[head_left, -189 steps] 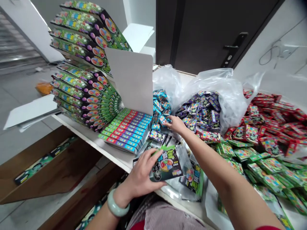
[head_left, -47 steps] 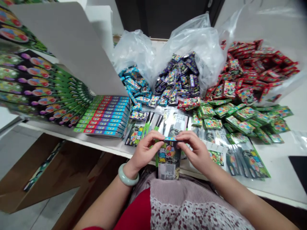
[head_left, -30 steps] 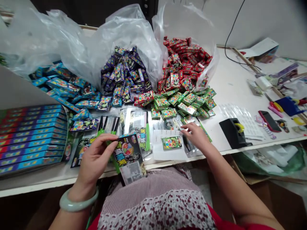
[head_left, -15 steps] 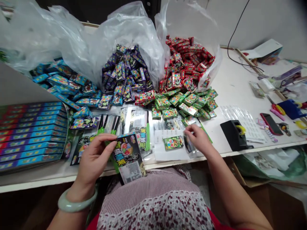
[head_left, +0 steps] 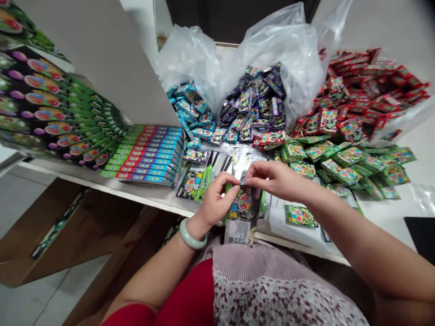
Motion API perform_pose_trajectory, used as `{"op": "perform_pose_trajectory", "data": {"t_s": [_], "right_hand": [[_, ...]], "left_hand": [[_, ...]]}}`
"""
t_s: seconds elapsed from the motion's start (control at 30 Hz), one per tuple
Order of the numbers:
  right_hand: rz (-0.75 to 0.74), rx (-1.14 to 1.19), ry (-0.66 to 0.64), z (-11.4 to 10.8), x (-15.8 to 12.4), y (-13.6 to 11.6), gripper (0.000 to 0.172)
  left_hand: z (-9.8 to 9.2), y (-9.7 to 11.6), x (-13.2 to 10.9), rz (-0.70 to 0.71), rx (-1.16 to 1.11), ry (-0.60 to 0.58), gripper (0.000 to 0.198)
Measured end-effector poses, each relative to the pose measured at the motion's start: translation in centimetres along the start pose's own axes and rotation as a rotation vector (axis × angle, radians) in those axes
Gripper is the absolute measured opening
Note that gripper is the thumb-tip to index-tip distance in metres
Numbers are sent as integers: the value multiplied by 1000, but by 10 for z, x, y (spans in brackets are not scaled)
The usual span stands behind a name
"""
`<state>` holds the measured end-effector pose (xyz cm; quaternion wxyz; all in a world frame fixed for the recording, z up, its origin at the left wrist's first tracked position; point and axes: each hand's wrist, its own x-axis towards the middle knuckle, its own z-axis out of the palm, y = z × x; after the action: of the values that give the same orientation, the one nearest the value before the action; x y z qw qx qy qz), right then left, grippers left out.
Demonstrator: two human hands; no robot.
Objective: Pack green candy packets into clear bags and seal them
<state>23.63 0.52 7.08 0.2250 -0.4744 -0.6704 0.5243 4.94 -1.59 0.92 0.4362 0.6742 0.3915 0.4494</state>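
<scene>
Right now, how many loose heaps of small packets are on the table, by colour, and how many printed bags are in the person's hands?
Blue packet heap: 1
Purple packet heap: 1
Red packet heap: 1
Green packet heap: 1
Printed bag pinched by left hand and right hand: 1
Total: 5

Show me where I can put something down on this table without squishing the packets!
The right side of the table has a free patch, between the green packets and the black thing. A thin strip runs along the front edge, below the striped boxes. It's crowded around the left hand and right hand, and by the bags.
</scene>
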Motion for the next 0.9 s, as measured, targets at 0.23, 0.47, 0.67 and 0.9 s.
{"op": "perform_pose_trajectory", "data": {"t_s": [0.23, 0.47, 0.67, 0.9], "right_hand": [[71, 57, 42, 3, 6, 12, 12], [59, -124, 72, 3, 8, 9, 8], [78, -127, 83, 1, 12, 16, 8], [527, 556, -234, 5, 9, 29, 17]], "left_hand": [[1, -4, 1, -53, -65, 27, 12], [13, -8, -2, -97, -41, 129, 16], [14, -6, -1, -7, -29, 149, 13], [10, -9, -27, -186, -176, -22, 38]]}}
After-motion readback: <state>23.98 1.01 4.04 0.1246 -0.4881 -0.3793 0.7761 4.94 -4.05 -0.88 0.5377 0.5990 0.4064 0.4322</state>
